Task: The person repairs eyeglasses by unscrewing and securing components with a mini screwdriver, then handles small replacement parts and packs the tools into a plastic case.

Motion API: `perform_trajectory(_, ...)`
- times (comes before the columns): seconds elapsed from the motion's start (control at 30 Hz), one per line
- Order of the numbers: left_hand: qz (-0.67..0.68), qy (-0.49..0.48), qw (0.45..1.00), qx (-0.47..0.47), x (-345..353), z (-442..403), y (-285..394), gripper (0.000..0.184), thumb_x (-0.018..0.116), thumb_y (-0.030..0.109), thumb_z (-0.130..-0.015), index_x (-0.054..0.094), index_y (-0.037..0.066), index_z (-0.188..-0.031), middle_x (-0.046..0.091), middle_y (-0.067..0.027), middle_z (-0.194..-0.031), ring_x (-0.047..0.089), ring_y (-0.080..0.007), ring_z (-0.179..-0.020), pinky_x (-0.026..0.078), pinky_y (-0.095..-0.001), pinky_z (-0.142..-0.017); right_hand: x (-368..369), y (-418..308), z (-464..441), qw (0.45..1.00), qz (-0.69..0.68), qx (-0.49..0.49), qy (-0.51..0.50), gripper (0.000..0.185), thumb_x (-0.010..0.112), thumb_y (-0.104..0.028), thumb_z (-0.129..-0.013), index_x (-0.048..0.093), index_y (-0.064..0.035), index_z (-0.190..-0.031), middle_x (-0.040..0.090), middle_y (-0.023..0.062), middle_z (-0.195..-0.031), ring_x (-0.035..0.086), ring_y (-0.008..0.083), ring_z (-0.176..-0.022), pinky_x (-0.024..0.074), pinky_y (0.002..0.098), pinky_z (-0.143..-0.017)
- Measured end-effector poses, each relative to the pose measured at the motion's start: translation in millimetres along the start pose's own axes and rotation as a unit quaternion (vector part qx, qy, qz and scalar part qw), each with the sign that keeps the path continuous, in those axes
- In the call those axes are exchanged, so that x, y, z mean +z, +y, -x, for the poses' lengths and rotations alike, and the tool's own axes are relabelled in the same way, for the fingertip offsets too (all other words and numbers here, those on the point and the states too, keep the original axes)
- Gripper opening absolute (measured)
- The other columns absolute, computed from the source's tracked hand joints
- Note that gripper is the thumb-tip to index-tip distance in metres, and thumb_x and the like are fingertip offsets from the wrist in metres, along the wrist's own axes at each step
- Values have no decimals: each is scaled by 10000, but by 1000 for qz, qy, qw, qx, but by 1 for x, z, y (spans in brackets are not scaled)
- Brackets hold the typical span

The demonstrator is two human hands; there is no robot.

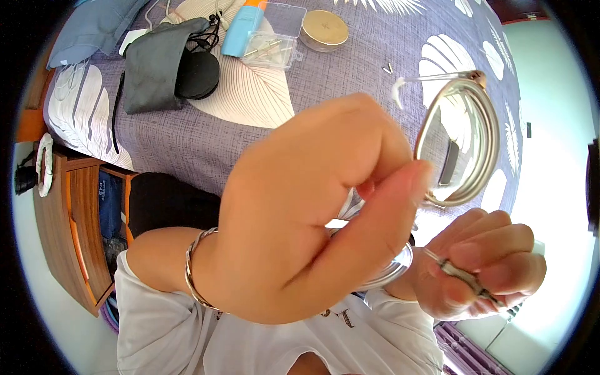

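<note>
My left hand (312,206), with a twisted silver bracelet (195,269) at its wrist, is raised close to the camera. Its thumb and fingers pinch a pair of thin-framed glasses (494,134); one lens stands up to the right of the fingertips, and the other lens is largely hidden behind the hand. At the lower right, my right hand (484,262) has its fingers curled round a small thin metal tool (465,275), just below the glasses.
On the patterned bedspread (169,140) lie a dark pouch (152,69), a black round object (199,75), a blue bottle with orange cap (242,30), an open clear case (272,49), a round gold-lidded container (324,29) and tiny metal pieces (389,68). An open wooden drawer (87,225) is at left.
</note>
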State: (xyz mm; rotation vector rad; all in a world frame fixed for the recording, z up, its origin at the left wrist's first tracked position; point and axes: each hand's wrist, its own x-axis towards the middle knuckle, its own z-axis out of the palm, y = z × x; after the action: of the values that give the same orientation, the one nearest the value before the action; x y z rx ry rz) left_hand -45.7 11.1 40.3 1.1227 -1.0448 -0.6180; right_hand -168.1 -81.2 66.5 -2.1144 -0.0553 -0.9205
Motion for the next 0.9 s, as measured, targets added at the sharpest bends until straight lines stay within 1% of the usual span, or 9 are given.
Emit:
perform_trajectory(0.13, 36, 21, 999, -17, 0, 0, 1, 191, 397, 154, -842, 430, 32, -699, 463, -104, -707, 374, -82, -589, 323, -199, -567, 8, 2, -4, 977, -93, -28, 192, 197, 581, -181, -769, 414, -77, -785, 377, 14, -640, 341, 100, -512, 319, 225, -451)
perform_trajectory(0.23, 85, 49, 995, -29, 3, 0, 4, 222, 420, 204, -841, 432, 34, -697, 447, -87, -671, 362, -69, -569, 310, -187, -549, 4, 1, -2, 955, -193, 0, 226, 185, 533, -216, -801, 395, -93, -787, 311, -3, -590, 314, 113, -497, 315, 274, -499)
perform_trajectory(0.27, 102, 61, 992, -36, 6, 0, 6, 239, 428, 224, -840, 433, 30, -700, 440, -80, -657, 357, -63, -556, 303, -181, -533, 8, -1, 0, 958, -156, 61, 234, 194, 534, -221, -801, 390, -92, -787, 315, -4, -572, 321, 112, -490, 310, 271, -501)
perform_trajectory(0.37, 187, 84, 978, -34, 10, 0, 10, 286, 429, 265, -846, 423, 9, -717, 428, -62, -640, 334, -37, -504, 281, -161, -465, 8, 2, 2, 974, -78, 93, 192, 217, 522, -243, -810, 377, -83, -787, 334, -6, -529, 348, 112, -475, 308, 271, -501)
perform_trajectory(0.43, 206, 74, 975, -37, 6, -1, 13, 310, 425, 281, -852, 414, -5, -734, 425, -50, -638, 318, -20, -468, 268, -149, -419, 8, -2, 4, 984, -36, 97, 145, 232, 602, -192, -727, 406, -81, -784, 347, -27, -516, 349, 100, -473, 302, 275, -524)
perform_trajectory(0.53, 227, 64, 970, -55, 4, -1, 13, 316, 429, 292, -849, 414, -3, -737, 427, -51, -643, 326, -27, -477, 274, -154, -425, 8, -8, 7, 992, 28, 105, 71, 327, 722, -114, -602, 450, -78, -779, 366, -57, -498, 350, 82, -470, 293, 282, -560)
perform_trajectory(0.63, 236, 55, 968, -70, 5, 0, 12, 322, 433, 303, -845, 413, -1, -741, 428, -51, -647, 334, -33, -485, 280, -159, -430, 1, -8, 7, 994, 33, 97, 29, 381, 753, -32, -546, 482, -45, -814, 447, -29, -505, 382, 91, -464, 312, 286, -579)
perform_trajectory(0.77, 242, 48, 966, -81, 6, 0, 11, 330, 437, 317, -841, 413, 2, -746, 430, -52, -652, 345, -42, -496, 288, -165, -437, -1, -7, 10, 997, 29, 69, 9, 333, 716, 18, -575, 483, -7, -811, 536, 88, -560, 486, 148, -493, 354, 290, -530)
perform_trajectory(0.9, 246, 46, 964, -87, 9, -1, 9, 340, 442, 332, -837, 412, 5, -752, 432, -52, -658, 356, -51, -507, 297, -171, -444, -2, -7, 8, 998, 53, 36, 2, 287, 694, 30, -593, 496, -6, -798, 562, 110, -580, 492, 152, -461, 316, 280, -471)
